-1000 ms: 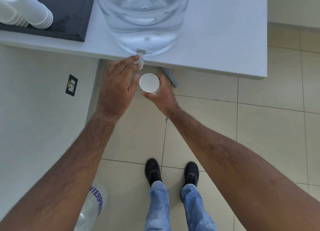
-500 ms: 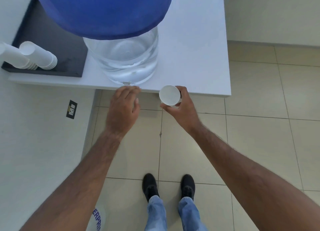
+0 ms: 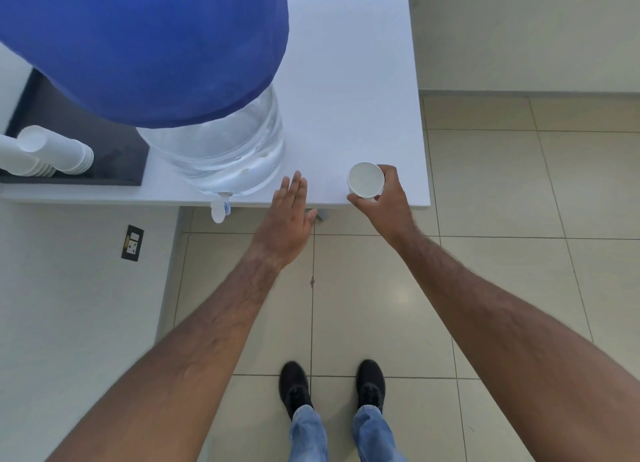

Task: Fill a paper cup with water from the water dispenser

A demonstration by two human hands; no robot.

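Observation:
The water dispenser (image 3: 221, 149) is a clear jug with a blue cover over its top, standing on a white table (image 3: 346, 80). Its small white tap (image 3: 220, 208) hangs over the table's front edge. My right hand (image 3: 384, 201) grips a white paper cup (image 3: 366, 180) upright above the table's front right corner, well to the right of the tap. I cannot tell how much water is in the cup. My left hand (image 3: 289, 219) is flat and empty with fingers extended, at the table edge between the tap and the cup.
Stacks of white paper cups (image 3: 52, 153) lie on a dark tray (image 3: 104, 163) at the table's left. A wall socket (image 3: 132, 242) sits low on the white wall at left. Tiled floor and my black shoes (image 3: 332, 385) are below.
My left hand has let go of the tap and shifted right. My right hand carried the cup from under the tap up and right, over the table corner. The camera view rose.

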